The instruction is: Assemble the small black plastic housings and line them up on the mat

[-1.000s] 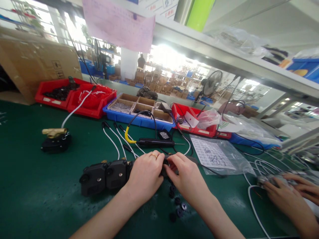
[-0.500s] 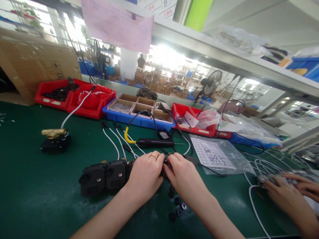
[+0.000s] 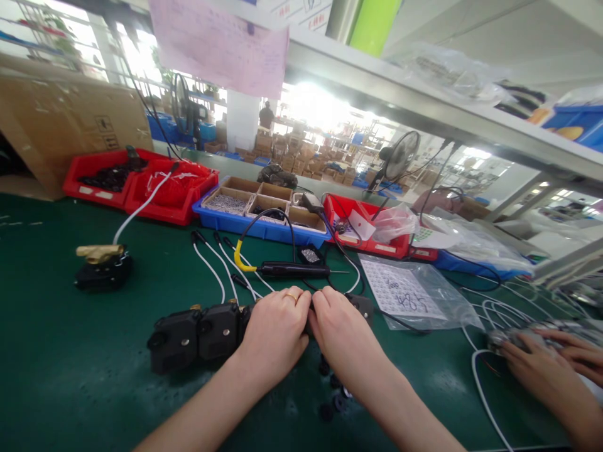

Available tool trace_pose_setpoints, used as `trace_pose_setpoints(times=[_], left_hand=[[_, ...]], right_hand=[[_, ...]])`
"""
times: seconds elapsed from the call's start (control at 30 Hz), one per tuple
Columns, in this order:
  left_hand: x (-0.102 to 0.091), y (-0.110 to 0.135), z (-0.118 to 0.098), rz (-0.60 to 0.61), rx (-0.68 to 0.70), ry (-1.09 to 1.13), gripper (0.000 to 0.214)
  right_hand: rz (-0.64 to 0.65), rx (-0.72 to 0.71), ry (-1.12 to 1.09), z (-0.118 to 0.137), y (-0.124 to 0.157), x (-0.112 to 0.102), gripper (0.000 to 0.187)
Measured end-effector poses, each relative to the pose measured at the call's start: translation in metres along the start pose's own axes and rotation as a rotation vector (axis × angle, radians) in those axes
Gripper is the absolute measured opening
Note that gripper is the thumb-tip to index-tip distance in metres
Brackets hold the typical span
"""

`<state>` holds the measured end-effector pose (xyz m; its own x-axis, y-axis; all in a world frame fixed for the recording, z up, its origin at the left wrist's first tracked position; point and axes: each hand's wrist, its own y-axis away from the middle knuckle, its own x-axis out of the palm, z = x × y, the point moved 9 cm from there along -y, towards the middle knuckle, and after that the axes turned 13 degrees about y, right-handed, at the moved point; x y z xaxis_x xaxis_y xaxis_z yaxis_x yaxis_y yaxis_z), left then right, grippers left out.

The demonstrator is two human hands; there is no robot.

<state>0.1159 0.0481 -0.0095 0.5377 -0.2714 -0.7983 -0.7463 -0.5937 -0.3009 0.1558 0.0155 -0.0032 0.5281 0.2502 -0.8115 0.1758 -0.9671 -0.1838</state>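
My left hand (image 3: pixel 276 333) and my right hand (image 3: pixel 342 329) meet knuckle to knuckle on the green mat (image 3: pixel 70 351), both closed round a small black plastic unit (image 3: pixel 362 306) that is mostly hidden under them. A gold ring sits on my left hand. A row of black plastic units (image 3: pixel 195 333) lies against my left hand's left side. Several small black rings (image 3: pixel 334 392) lie on the mat under my right wrist. A black screwdriver tool with a yellow collar (image 3: pixel 287 270) lies just beyond my hands.
Red bins (image 3: pixel 141 182), a blue tray of small boxes (image 3: pixel 259 216) and another red bin (image 3: pixel 362 235) line the back. A brass-topped black part (image 3: pixel 101 267) sits at the left. A bagged label sheet (image 3: pixel 405 292) lies right. Another person's hands (image 3: pixel 546 364) work among white cables at the right.
My two hands have drawn closer together over the black unit, the right hand sliding slightly left. The other person's hands have barely shifted.
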Motion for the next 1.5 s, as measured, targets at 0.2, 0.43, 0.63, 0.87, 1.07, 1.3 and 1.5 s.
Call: trace_pose_setpoints(times=[0.2,0.43,0.63,0.87,1.07,1.3,1.5], left_hand=[[-0.001,0.002,-0.002,0.004,0.005,-0.013,0.03],[-0.001,0.002,0.003,-0.006,-0.031,0.006,0.032],[-0.006,0.003,0.004,0.041,-0.034,-0.047,0.037],[-0.004,0.011,-0.003,0.126,-0.006,-0.219,0.049],[-0.003,0.014,-0.005,0.094,0.008,-0.225,0.062],[0.023,-0.018,-0.036,0.124,0.009,-0.209,0.072],[0.043,-0.036,-0.035,0.235,-0.056,-0.249,0.049]], right_hand=[[0.028,0.07,-0.02,0.004,0.003,0.013,0.02],[-0.073,0.235,-0.21,-0.002,0.006,0.022,0.018],[-0.279,0.394,-0.468,-0.065,0.046,-0.004,0.032],[-0.001,0.314,-0.858,-0.035,0.096,0.043,0.019],[0.01,0.209,-0.729,0.008,0.093,0.048,0.032],[0.046,0.155,-0.823,0.003,0.078,0.037,0.032],[-0.093,0.45,-1.377,-0.063,0.089,0.054,0.018]])
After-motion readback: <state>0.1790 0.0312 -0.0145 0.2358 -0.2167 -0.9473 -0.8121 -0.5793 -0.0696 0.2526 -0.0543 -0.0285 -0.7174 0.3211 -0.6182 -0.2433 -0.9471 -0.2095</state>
